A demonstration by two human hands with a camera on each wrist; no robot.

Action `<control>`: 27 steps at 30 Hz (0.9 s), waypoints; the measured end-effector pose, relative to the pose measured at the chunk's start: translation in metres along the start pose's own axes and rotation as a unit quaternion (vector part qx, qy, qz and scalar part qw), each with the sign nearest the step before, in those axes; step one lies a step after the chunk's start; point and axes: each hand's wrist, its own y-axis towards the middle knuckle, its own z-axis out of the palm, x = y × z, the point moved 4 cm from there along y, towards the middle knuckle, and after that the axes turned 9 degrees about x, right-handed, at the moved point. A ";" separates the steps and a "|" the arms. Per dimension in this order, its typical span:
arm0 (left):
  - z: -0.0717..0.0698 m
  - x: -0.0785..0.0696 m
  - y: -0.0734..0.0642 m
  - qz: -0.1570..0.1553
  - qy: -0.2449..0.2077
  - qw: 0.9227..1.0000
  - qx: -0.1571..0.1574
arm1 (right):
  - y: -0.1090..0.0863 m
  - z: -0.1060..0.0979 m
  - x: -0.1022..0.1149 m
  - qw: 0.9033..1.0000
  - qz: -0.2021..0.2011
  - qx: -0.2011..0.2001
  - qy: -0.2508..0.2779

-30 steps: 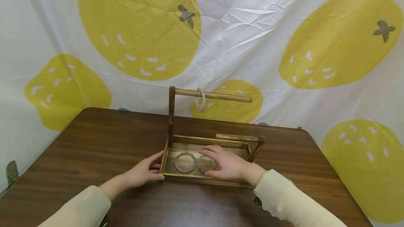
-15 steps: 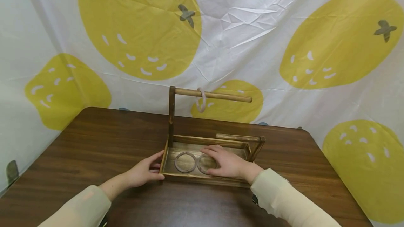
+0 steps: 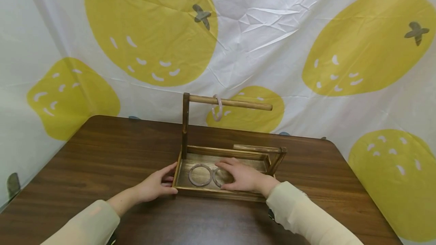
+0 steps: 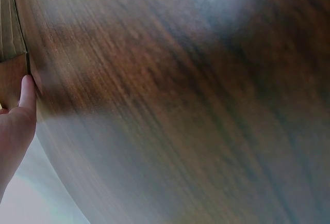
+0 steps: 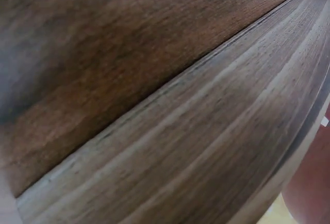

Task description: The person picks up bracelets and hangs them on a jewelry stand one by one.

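Note:
A shallow wooden tray (image 3: 225, 196) with an upright post and bars stands on the table. Two pale translucent bangles lie flat inside it: the left bangle (image 3: 189, 179) is in full sight, while the right bangle (image 3: 214, 177) is partly covered. My right hand (image 3: 246, 176) spans that right bangle, thumb at its near rim and fingers at its far rim. At the tray's left end my left hand (image 3: 154, 186) holds the wall, with its thumb (image 4: 28, 90) along the front corner. The right wrist view shows mostly the tray's wooden front wall (image 5: 196, 131).
Another pale bangle (image 3: 214, 114) hangs from the long upper bar (image 3: 245, 104). A shorter, lower bar (image 3: 255, 148) juts from the tray's right end. The brown table (image 3: 119, 146) reaches back to a lemon-print cloth (image 3: 272, 29).
The right hand and its sleeve have shifted slightly left, covering more of the right bangle. My left hand, the tray, the left bangle and the hanging bangle stay in place.

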 end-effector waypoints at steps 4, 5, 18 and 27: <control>0.000 0.002 0.001 0.001 0.000 1.000 0.000 | 0.004 0.002 -0.001 1.000 0.002 0.006 -0.008; 0.000 0.002 0.001 0.002 -0.001 1.000 0.000 | 0.004 0.003 -0.001 1.000 0.003 0.008 -0.011; 0.000 0.001 0.001 0.005 0.002 1.000 -0.001 | 0.013 0.004 0.000 0.998 -0.005 0.016 -0.058; 0.001 0.000 0.000 0.002 0.000 1.000 -0.002 | 0.016 0.001 0.003 0.997 -0.013 0.020 -0.069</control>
